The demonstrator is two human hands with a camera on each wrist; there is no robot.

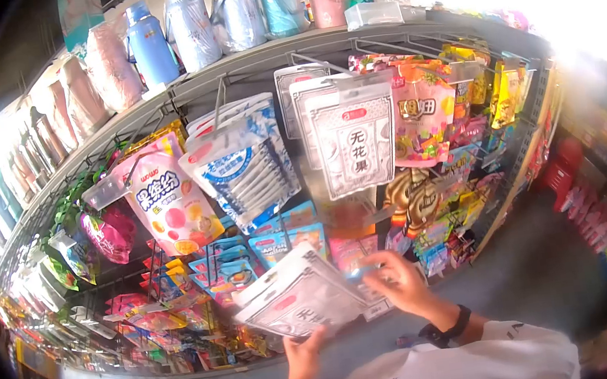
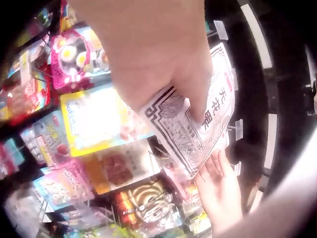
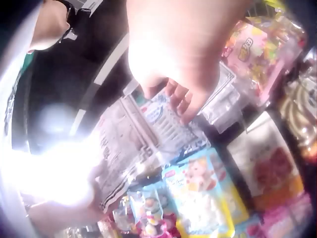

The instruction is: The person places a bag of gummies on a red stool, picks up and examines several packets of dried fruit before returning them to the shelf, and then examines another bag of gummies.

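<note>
A white bag of figs, with black line borders and Chinese print, is tilted low before the rack. My left hand grips its lower edge, the thumb lying over the printed face in the left wrist view. My right hand is at the bag's right side, fingers loosely bent. In the left wrist view, its fingers reach the bag's edge and the palm shows bare. A small bluish blur shows by its fingertips in the head view. Matching fig bags hang above on a hook.
Blue-and-white packs of white sticks hang left of the fig bags, beside a pink candy pouch. Hooks with clear price tags jut out from the wire rack. Thermos flasks line the top shelf. Red goods stand across the aisle.
</note>
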